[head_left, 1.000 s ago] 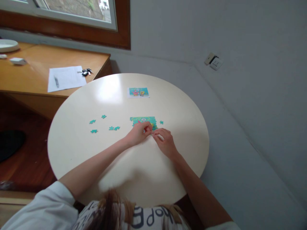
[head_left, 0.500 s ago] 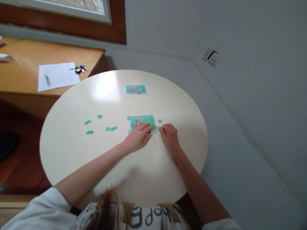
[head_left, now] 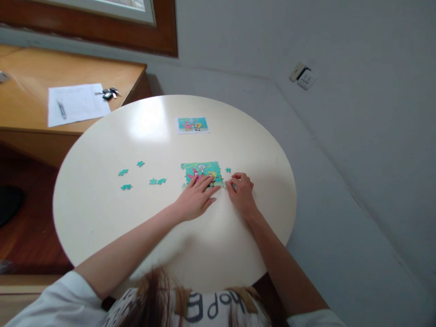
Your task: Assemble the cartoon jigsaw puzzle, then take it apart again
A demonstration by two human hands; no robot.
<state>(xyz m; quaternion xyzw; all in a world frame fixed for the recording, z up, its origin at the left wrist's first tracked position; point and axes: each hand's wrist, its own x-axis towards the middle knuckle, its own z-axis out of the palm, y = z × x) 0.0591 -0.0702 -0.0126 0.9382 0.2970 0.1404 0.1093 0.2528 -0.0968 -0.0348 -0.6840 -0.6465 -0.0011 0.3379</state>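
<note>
A partly joined teal jigsaw (head_left: 201, 170) with cartoon figures lies near the middle of the round cream table (head_left: 102, 213). My left hand (head_left: 196, 198) rests flat on its near edge, fingers stretched out over the pieces. My right hand (head_left: 241, 194) sits at the jigsaw's near right corner with fingers curled, pinching at a pale piece there; what it grips is too small to make out. One loose teal piece (head_left: 228, 170) lies just right of the jigsaw. Several more loose pieces (head_left: 139, 177) are scattered to the left.
A small reference picture (head_left: 192, 124) lies at the table's far side. A wooden desk (head_left: 27, 122) at the left holds a paper sheet (head_left: 75, 103) with a pen and keys (head_left: 108, 93). Grey wall with a socket (head_left: 304, 76) runs along the right.
My left hand has opened from a pinch and now lies flat on the jigsaw. My right hand moved right to the jigsaw's corner. The camera tilted slightly.
</note>
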